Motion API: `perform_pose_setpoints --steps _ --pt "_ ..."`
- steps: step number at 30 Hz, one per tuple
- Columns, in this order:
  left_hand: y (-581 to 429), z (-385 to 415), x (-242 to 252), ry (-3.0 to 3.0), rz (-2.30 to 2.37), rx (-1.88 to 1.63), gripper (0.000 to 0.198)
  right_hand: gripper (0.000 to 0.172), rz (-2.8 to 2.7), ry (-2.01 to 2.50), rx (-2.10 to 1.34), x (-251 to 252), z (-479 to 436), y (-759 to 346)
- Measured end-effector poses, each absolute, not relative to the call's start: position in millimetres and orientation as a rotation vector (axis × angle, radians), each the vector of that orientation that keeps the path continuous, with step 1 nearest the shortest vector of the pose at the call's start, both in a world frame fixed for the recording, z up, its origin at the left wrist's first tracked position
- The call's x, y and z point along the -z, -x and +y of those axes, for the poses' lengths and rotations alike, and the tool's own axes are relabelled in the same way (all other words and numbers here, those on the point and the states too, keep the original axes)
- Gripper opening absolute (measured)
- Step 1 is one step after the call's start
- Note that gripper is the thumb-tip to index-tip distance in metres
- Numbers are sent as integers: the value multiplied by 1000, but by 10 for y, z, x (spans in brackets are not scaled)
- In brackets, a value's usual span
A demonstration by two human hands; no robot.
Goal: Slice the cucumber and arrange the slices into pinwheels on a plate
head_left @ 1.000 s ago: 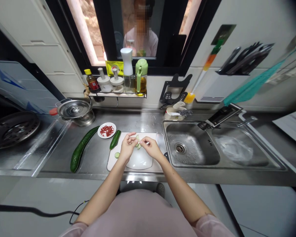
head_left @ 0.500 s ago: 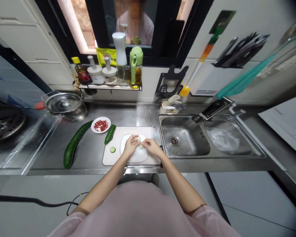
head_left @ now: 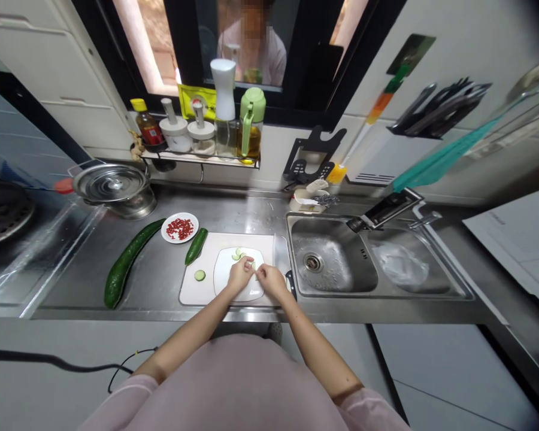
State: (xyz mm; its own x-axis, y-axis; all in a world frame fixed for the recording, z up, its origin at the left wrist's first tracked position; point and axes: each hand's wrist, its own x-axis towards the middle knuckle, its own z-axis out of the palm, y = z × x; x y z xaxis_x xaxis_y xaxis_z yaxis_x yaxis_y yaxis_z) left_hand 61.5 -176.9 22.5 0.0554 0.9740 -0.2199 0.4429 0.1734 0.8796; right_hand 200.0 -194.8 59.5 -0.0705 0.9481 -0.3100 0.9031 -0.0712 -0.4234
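My left hand [head_left: 241,274] and my right hand [head_left: 271,280] are close together above a white plate [head_left: 221,270], fingers pinched. Thin pale-green cucumber slices [head_left: 253,266] show between the fingertips, partly covered. Farther back on the plate lie several cucumber slices [head_left: 238,254]. The plate rests on a pale cutting board [head_left: 189,294]. On the board's left side are one round cucumber slice [head_left: 200,275] and a cut length of cucumber [head_left: 196,246]. Beside my right hand, a knife's black handle [head_left: 290,284] sticks out; its blade is mostly hidden.
A long green cucumber [head_left: 128,263] and a small plate [head_left: 196,224] of chopped red pieces [head_left: 179,228] lie to the left. Behind them stands a lidded steel pot [head_left: 132,202]. The sink [head_left: 336,287] is on the right. Seasoning bottles [head_left: 251,123] line a rack by the window.
Both hands have come slightly closer to the body, and slices at the back of the plate are now uncovered. The whole view has shifted a little.
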Motion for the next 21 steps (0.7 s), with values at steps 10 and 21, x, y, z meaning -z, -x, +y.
perform_pose_setpoints --steps 10,21 --pt "-586 -1765 -240 -1779 1568 -589 27 25 -2155 2163 -546 -610 -2146 -1990" --pt "-569 -1837 -353 -1903 1601 -404 20 33 -2324 2176 -462 -563 -2318 -1941"
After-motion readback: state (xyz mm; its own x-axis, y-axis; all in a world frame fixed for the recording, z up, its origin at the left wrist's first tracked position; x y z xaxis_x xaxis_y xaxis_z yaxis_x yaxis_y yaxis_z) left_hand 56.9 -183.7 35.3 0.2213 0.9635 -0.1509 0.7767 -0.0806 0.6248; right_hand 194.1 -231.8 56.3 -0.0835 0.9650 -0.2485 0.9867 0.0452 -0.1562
